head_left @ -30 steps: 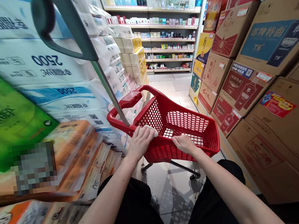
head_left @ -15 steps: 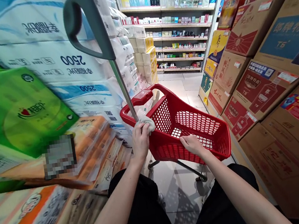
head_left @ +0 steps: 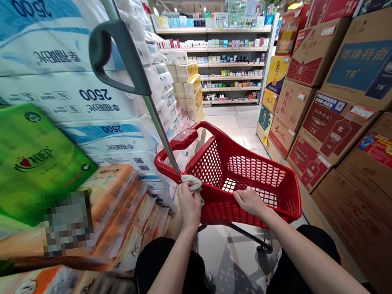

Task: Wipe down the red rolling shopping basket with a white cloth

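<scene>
The left hand (head_left: 189,205) is closed on a pale, bunched cloth (head_left: 192,181), held against the left end of the near rim of a red shopping cart (head_left: 218,213), just beside where a metal pole (head_left: 159,128) meets it. The work appears to be wiping; done well, it calls for cloth pressed flat, firm strokes along the rim, and care around the foot of the pole. The right hand (head_left: 250,202), curled narrow, seems to grip the middle of that rim; it should brace the cart against rolling. The cart stands on the aisle floor (head_left: 223,252), between cartons (head_left: 317,54) along its right edge and stacked paper packs (head_left: 102,102) along its left.
</scene>
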Demonstrator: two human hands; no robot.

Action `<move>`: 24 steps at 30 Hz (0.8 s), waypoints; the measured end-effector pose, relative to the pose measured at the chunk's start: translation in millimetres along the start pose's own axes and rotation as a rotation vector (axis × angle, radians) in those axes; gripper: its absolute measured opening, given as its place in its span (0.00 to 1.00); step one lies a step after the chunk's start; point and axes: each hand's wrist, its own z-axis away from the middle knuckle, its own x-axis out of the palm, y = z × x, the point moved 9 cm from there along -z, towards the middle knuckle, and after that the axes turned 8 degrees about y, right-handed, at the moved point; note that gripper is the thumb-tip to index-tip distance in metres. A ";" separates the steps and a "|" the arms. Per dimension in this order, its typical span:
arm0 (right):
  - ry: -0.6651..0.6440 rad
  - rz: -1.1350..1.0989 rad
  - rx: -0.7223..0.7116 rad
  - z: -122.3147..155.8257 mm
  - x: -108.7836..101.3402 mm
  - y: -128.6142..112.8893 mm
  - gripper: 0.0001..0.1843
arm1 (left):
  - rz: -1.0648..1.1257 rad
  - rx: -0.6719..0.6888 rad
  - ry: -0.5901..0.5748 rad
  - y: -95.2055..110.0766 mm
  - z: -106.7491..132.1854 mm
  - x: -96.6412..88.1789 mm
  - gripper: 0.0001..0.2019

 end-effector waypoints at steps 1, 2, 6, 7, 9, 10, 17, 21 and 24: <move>-0.001 -0.007 -0.005 0.3 1.0 -0.1 0.26 | -0.015 -0.018 0.040 -9.3 -9.7 -9.7 0.05; 0.000 -0.010 -0.006 0.6 1.9 0.2 0.26 | -0.027 -0.040 0.079 -18.6 -19.8 -19.8 0.06; -0.007 -0.007 -0.005 1.8 4.5 3.0 0.26 | -0.049 -0.172 0.350 -44.4 -53.8 -68.6 0.15; -0.011 -0.006 -0.006 2.2 4.5 3.9 0.26 | -0.035 -0.168 0.387 -42.8 -59.8 -75.2 0.16; -0.022 -0.003 -0.009 3.1 4.2 5.9 0.26 | 0.031 -0.101 0.322 -30.3 -70.5 -71.7 0.18; -0.028 0.000 -0.009 3.7 3.9 7.0 0.26 | 0.067 -0.048 0.238 -20.9 -73.8 -63.4 0.19; -0.051 0.056 -0.027 6.6 2.9 11.8 0.25 | -0.101 0.174 -0.022 4.7 -79.9 -23.3 0.26; -0.060 0.098 -0.029 7.2 0.8 14.9 0.25 | -0.275 0.164 -0.028 -3.0 -92.8 -16.9 0.21; -0.066 0.130 -0.021 8.4 -3.6 22.2 0.25 | -0.331 0.169 -0.031 0.5 -95.1 -14.9 0.20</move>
